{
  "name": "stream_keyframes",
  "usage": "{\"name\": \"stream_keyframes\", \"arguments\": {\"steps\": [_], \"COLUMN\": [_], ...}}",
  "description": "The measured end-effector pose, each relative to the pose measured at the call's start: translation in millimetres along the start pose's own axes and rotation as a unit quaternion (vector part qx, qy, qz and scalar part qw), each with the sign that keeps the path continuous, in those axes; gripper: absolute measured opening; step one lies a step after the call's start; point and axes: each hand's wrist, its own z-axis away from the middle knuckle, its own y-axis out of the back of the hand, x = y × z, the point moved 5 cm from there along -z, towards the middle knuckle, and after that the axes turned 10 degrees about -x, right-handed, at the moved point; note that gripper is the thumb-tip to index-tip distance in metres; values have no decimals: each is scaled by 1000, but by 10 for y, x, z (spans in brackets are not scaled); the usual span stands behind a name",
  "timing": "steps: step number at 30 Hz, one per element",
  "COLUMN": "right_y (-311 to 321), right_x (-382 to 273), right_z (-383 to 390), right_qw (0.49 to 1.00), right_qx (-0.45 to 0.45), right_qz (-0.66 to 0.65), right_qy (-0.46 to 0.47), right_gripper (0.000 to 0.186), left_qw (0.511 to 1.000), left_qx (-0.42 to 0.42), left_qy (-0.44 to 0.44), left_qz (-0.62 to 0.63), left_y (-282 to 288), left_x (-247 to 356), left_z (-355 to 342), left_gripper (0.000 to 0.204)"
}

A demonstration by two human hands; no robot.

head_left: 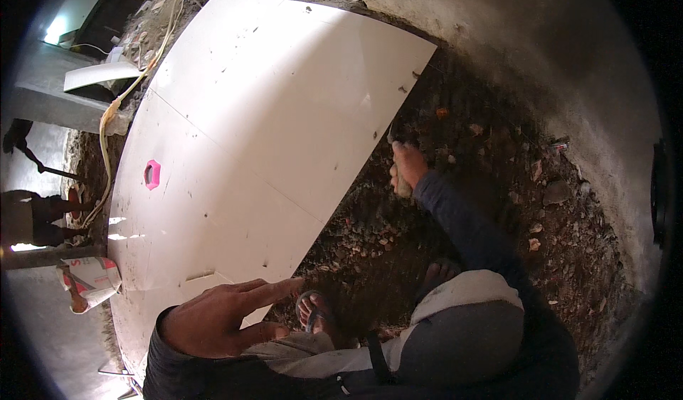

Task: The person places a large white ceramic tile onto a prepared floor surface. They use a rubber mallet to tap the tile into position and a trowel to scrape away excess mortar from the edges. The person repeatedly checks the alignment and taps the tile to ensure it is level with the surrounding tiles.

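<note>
Beside the right edge of the tiles (235, 165), below their far right corner, the right hand (409, 164) reaches over the soil (455, 236). Its fingers are curled around a pale lump (403, 185); what this lump is, I cannot tell. The left hand (220, 318) is over the near part of the tiles, fingers apart and nothing between them; whether it touches the surface, I cannot tell. I judge that the work in hand is at this right edge, where tiles end and soil begins. In my opinion, the next move calls for a firm right-hand hold and care not to knock the edge.

Some crumbs (375, 135) lie along that edge and may hinder a little. A short stick (200, 275) lies just beyond the left hand. One foot (315, 313) rests just beside the edge, so the room for shifting seems small. Near the left edge lies a pink hexagon (156, 178); past this edge are a cable (104, 126), a bag (92, 279) and a co-worker (35, 215). A wall (569, 66) bounds the soil on its right.
</note>
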Motion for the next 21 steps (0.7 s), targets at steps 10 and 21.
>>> {"name": "stream_keyframes", "arguments": {"steps": [10,21], "right_y": [-43,-614], "right_x": [315,873], "right_z": [147,1304], "right_qw": [990,979], "right_qx": [-34,-138], "right_qz": [-71,-9], "right_qy": [-118,-149], "right_gripper": [38,39], "left_qw": [1000,998], "left_qx": [-24,27], "left_qy": [12,-55], "left_qz": [-9,-29], "left_y": [74,102], "left_x": [-14,-53], "left_z": [-72,-166], "left_gripper": [75,67]}}
